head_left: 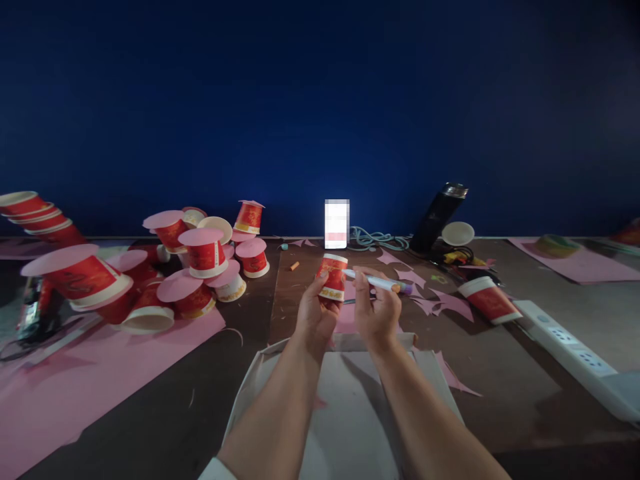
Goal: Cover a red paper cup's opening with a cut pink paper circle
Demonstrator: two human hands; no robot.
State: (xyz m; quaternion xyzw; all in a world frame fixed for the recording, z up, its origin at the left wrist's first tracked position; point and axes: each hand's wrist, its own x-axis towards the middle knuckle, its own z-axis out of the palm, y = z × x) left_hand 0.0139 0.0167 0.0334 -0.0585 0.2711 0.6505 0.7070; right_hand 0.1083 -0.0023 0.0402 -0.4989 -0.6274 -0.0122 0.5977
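Note:
A red paper cup (333,275) with a white rim and gold pattern is in my left hand (319,308), its fingers wrapped round the side. My right hand (379,308) grips a white pen (375,281) with an orange end, held almost level. The pen's tip points left and reaches the cup's upper right side; whether it touches, I cannot tell. Both hands are above the near edge of the brown board, over an open white box (345,400). Pink paper (346,321) lies partly hidden beneath the hands.
Several red cups with pink paper discs (200,252) crowd the left, by a large pink sheet (115,387). A lit phone (337,224) stands against the wall. At right are a black flask (440,217), a cup on its side (490,300), a power strip (575,353) and pink scraps (453,305).

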